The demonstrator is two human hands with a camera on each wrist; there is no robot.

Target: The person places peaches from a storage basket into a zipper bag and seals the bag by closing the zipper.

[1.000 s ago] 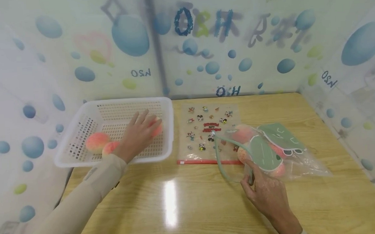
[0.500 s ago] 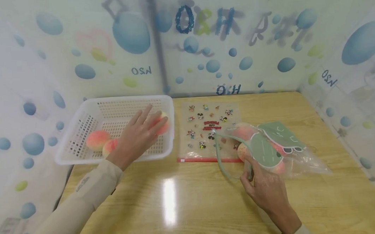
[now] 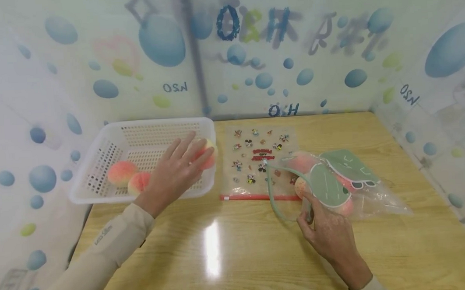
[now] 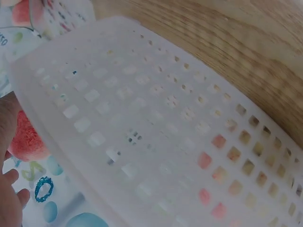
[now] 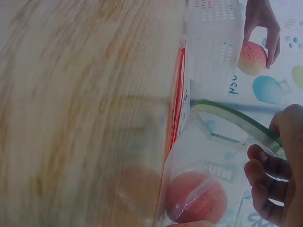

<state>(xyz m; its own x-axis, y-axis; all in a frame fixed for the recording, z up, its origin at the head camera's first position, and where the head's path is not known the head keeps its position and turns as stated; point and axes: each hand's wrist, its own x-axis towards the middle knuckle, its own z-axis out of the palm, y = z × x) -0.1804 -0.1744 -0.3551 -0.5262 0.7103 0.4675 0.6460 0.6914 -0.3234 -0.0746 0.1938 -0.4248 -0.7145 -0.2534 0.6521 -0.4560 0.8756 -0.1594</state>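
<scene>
My left hand [image 3: 174, 172] grips a pink-and-yellow peach [image 3: 207, 155] at the right end of the white basket [image 3: 77, 194]. In the right wrist view this peach [image 5: 252, 58] hangs from the fingertips above the basket's rim. Two more peaches, one at the left [image 3: 122, 173] and one partly behind my wrist [image 3: 139, 183], lie in the basket. My right hand [image 3: 332, 236] pinches the green zip edge of a clear bag [image 3: 329, 188], keeping its mouth open. Several peaches show inside that bag, one of them [image 5: 196, 196] plainly in the right wrist view.
A flat clear zip bag [image 3: 258, 178] with cartoon prints and a red zip lies between basket and green bag, partly under the latter. All stand on a wooden table [image 3: 254, 253], with patterned curtains [image 3: 251, 52] behind and at both sides.
My left hand has moved a little to the right with the peach, towards the basket's right rim. My right hand stays at the green bag's edge.
</scene>
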